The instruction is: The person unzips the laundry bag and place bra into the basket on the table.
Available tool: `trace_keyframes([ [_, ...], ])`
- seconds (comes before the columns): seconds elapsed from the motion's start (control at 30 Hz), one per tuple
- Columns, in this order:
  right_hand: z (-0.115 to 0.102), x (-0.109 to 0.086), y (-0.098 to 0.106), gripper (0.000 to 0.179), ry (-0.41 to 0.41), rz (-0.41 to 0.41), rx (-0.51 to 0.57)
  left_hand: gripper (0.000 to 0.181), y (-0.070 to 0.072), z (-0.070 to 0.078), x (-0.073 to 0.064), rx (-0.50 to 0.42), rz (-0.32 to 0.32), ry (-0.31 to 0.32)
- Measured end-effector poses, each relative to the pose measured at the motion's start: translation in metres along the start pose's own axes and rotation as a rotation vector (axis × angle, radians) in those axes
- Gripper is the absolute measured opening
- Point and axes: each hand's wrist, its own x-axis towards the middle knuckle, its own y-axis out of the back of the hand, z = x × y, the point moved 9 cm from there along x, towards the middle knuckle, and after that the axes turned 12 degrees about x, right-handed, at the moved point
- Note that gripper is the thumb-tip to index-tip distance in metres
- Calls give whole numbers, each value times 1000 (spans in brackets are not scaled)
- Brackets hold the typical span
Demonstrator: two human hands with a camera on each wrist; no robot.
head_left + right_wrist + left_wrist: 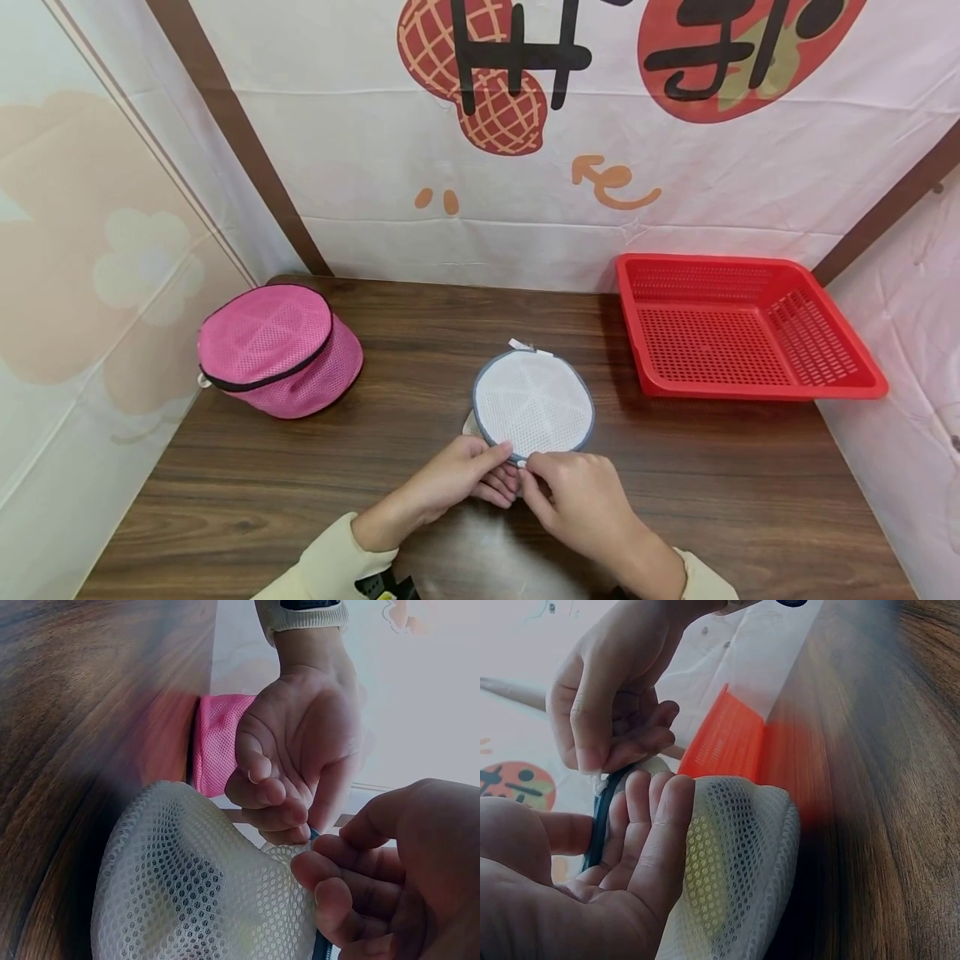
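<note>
A round white mesh laundry bag (532,400) with a blue zipped rim stands on the table in front of me. My left hand (457,475) pinches the near side of that rim between thumb and fingers, palm turned up. Right beside it, my right hand (581,504) pinches the small pale zipper pull (598,782) with thumb and forefinger. Through the mesh wall in the left wrist view, a yellow patch (705,870) and a dark one show. A white tab (519,344) sticks out at the rim's far side.
At the left stands a pink mesh laundry bag (277,350) with a black zipped rim. A red plastic basket (765,391) sits at the back right of the wooden table (420,333). Printed cloth (360,167) hangs behind and at both sides.
</note>
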Motion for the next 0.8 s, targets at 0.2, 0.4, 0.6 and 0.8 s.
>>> trace_keyframes([
  [0.2,-1,-1,0,39,15,8,-2,42,0,0,0,5,-17,-8],
  [0.4,-2,-2,1,40,37,23,0,40,0,0,-1,10,-24,-8],
  [0.6,-2,-3,1,39,52,35,-10,40,0,0,-2,9,-25,-8],
  [0.8,-2,-3,1,37,74,48,-26,40,1,-2,-2,11,-21,-3],
])
